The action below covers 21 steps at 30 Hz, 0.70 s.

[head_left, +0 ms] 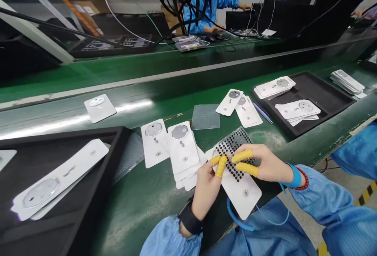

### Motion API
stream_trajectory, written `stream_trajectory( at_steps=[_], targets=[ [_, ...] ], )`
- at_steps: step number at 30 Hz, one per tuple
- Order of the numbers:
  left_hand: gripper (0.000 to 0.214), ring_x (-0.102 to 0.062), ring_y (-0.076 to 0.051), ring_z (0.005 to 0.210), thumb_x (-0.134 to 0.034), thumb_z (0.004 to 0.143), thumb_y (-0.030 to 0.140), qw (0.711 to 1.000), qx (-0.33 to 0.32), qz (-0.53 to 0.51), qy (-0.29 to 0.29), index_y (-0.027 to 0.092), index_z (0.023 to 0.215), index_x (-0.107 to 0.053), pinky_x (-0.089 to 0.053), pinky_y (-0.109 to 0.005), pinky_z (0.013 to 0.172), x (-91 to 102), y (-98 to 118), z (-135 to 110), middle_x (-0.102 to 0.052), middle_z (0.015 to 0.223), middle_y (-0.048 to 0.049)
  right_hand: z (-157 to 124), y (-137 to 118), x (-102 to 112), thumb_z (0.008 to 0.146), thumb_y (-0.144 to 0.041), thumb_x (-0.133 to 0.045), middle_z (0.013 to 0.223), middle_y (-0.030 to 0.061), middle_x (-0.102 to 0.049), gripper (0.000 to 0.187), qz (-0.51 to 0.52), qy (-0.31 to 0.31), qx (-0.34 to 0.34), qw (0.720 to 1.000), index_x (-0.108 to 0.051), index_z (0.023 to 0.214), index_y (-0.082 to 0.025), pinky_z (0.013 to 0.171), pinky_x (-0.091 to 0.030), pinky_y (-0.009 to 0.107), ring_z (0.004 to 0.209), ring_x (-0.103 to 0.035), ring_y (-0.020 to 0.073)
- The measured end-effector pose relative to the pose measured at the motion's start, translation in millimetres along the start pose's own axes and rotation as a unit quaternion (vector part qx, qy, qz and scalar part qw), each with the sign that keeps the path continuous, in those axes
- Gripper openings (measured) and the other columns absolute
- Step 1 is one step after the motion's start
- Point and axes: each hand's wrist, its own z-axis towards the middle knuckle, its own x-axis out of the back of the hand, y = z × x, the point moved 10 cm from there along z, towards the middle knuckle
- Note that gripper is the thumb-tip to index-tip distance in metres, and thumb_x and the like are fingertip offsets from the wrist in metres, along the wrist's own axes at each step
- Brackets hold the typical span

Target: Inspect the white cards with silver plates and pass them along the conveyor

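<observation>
We hold a white card (pixel 244 195) at the near side of the green bench (pixel 141 209), with a perforated sheet (pixel 232 156) of black dots lying across its upper end. Our left grip (pixel 206 193) is closed, pinching the card and sheet at their edge, while our right grip (pixel 262 165) presses together on the sheet from the other side. This 2-sided hold probably keeps the sheet from sliding on the card. Yellow finger cots (pixel 243 156) cover 4 fingertips, likely to keep skin off these surfaces. A blue wrist strap (pixel 294 175) on the right wrist trails a coiled blue cord (pixel 235 216), likely for grounding. Just beside our hands, a fanned stack of cards (pixel 182 150) with round silver discs sits within easy reach. Further along lie a clear mesh sheet (pixel 205 117) and slim blue tweezers (pixel 263 112). A black tray (pixel 312 91) holds more stacks, probably keeping them apart from the loose cards, and a co-worker (pixel 203 4) sits across the line.
</observation>
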Motion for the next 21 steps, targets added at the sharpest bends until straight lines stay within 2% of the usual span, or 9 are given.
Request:
stream_trajectory(
  at_steps=[3, 6, 11, 17, 21],
  targets=[
    [0.021, -0.059, -0.019, 0.064, -0.072, 0.067, 0.037, 1.000, 0.007, -0.010, 0.007, 0.016, 0.068, -0.072, -0.047, -0.027, 0.062, 0.2, 1.0, -2.0, -0.070, 0.065, -0.0021, 5.8, 2.3, -10.3, 0.090, -0.019, -0.061, 0.091, 0.0076, -0.066, 0.010, -0.063, 0.040, 0.030, 0.997, -0.068, 0.096, -0.016, 0.071, -0.057, 0.029, 0.081, -0.064, 0.0157],
    [0.024, -0.050, -0.014, 0.052, -0.069, 0.068, 0.038, 0.999, 0.019, -0.028, 0.011, 0.015, 0.064, -0.070, -0.040, -0.024, 0.051, 0.4, -1.4, -3.0, -0.064, 0.056, -0.0001, 1.6, 7.3, -22.1, 0.094, -0.019, -0.055, 0.091, 0.0087, -0.065, 0.014, -0.120, 0.076, 0.052, 0.989, -0.067, 0.097, -0.015, 0.070, -0.058, 0.029, 0.080, -0.064, 0.0165],
    [0.023, -0.045, -0.012, 0.052, -0.065, 0.071, 0.035, 0.998, 0.032, -0.053, 0.031, 0.013, 0.065, -0.069, -0.037, -0.022, 0.050, 1.7, -8.4, -5.0, -0.061, 0.056, 0.0004, -10.3, 1.4, -31.2, 0.094, -0.011, -0.050, 0.097, 0.0115, -0.065, 0.017, -0.217, 0.105, 0.080, 0.967, -0.065, 0.102, -0.013, 0.076, -0.059, 0.032, 0.088, -0.064, 0.0193],
    [0.024, -0.045, -0.012, 0.051, -0.063, 0.072, 0.035, 0.997, 0.028, -0.055, 0.039, 0.014, 0.061, -0.067, -0.039, -0.023, 0.050, 1.4, -7.1, -6.6, -0.058, 0.054, 0.0019, -9.1, -18.3, -43.6, 0.093, -0.006, -0.047, 0.093, 0.0153, -0.065, 0.015, -0.297, 0.058, 0.192, 0.934, -0.059, 0.101, -0.008, 0.074, -0.060, 0.035, 0.088, -0.064, 0.0224],
    [0.024, -0.053, -0.016, 0.056, -0.064, 0.072, 0.036, 0.999, 0.015, -0.035, 0.033, 0.015, 0.061, -0.068, -0.046, -0.026, 0.056, 0.0, -4.1, -3.0, -0.058, 0.053, 0.0019, -8.5, -9.2, -44.1, 0.092, -0.007, -0.047, 0.094, 0.0176, -0.066, 0.016, -0.281, 0.031, 0.192, 0.940, -0.056, 0.105, -0.008, 0.077, -0.060, 0.037, 0.092, -0.066, 0.0242]
  ],
)
